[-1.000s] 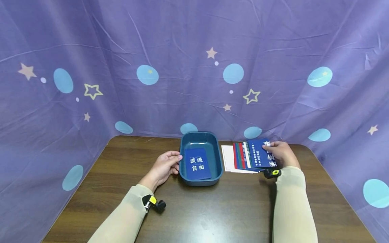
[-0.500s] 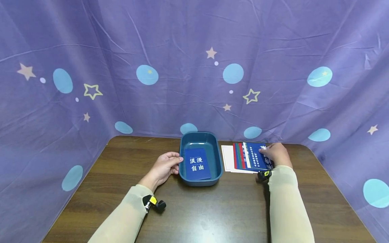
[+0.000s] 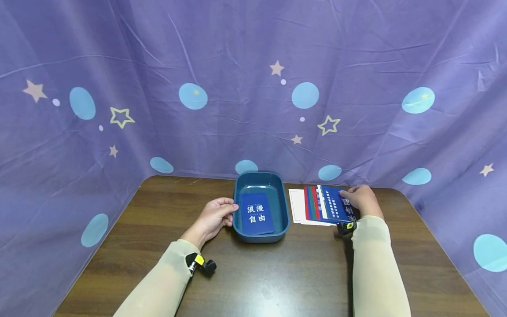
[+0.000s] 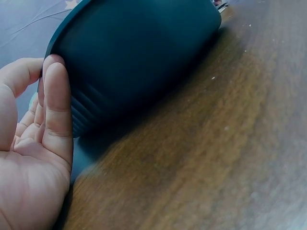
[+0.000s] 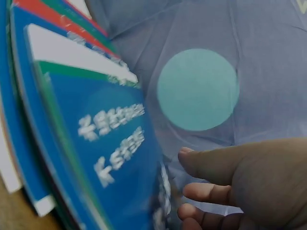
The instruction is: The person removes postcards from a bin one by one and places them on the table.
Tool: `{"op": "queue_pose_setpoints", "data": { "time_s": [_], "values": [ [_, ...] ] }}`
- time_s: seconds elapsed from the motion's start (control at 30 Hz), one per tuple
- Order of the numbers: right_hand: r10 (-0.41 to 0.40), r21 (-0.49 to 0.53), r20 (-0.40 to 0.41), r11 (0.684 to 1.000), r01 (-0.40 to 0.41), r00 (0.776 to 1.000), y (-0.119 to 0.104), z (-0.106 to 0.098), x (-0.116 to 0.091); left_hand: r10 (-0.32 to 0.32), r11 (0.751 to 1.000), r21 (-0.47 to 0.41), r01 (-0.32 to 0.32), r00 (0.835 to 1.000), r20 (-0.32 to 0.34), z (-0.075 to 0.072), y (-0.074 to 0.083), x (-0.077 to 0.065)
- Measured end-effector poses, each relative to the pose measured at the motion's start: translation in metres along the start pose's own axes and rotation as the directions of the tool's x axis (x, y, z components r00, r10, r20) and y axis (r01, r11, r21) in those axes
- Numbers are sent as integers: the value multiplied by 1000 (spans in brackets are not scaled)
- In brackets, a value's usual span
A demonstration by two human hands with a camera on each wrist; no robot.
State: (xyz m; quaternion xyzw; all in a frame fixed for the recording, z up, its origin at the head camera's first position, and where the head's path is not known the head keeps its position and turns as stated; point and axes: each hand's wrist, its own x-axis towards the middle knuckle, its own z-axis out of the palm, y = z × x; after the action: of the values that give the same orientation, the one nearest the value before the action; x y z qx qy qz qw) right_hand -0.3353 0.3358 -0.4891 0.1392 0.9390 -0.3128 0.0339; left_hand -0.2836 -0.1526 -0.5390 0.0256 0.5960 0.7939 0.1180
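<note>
My left hand [image 3: 215,216] pinches the left rim of a teal tray [image 3: 282,224], thumb on top and fingers along its outer side, as the left wrist view also shows. Inside the tray lies a dark blue card [image 3: 259,224] with white characters. At the right, my right hand [image 3: 365,202] is over the right end of a fanned stack of cards [image 3: 313,207]. The top blue card [image 5: 96,100] sits beside its fingertips in the right wrist view. Thumb [image 5: 211,160] and fingers stand apart there, with curtain showing between them.
The tray and cards are near the back edge of a brown wooden table [image 3: 253,273]. A purple curtain [image 3: 245,88] with stars and blue spots hangs behind and along both sides. White cards [image 3: 297,213] stick out at the stack's left end.
My right hand has moved left and brought the blue card down onto the stack, then shifted slightly right. The left hand and the tray keep their place.
</note>
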Motion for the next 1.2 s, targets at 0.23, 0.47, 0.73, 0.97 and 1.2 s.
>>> {"op": "queue_pose_setpoints", "data": {
  "time_s": [0.23, 0.47, 0.73, 0.97, 1.2],
  "values": [
    [-105, 71, -13, 992, 106, 994, -25, -6, -7, -3, 1000, 5, 3, 1000, 14, -1, 3, -2],
    [-216, 200, 3, 957, 211, 976, -63, -7, -20, -7, 1000, 8, 7, 1000, 15, -2, 4, -1],
    [-402, 109, 35, 912, 397, 915, -104, 11, -37, 18, 1000, -9, -18, 1000, 22, -2, 3, -1],
    [-452, 137, 101, 888, 438, 886, -127, 23, -51, 22, 999, 22, -22, 999, 36, -1, 2, -2],
    [-493, 214, 187, 865, 455, 850, -159, 38, -62, 19, 1000, 15, -20, 999, 31, 0, 1, -3]
  ]
}}
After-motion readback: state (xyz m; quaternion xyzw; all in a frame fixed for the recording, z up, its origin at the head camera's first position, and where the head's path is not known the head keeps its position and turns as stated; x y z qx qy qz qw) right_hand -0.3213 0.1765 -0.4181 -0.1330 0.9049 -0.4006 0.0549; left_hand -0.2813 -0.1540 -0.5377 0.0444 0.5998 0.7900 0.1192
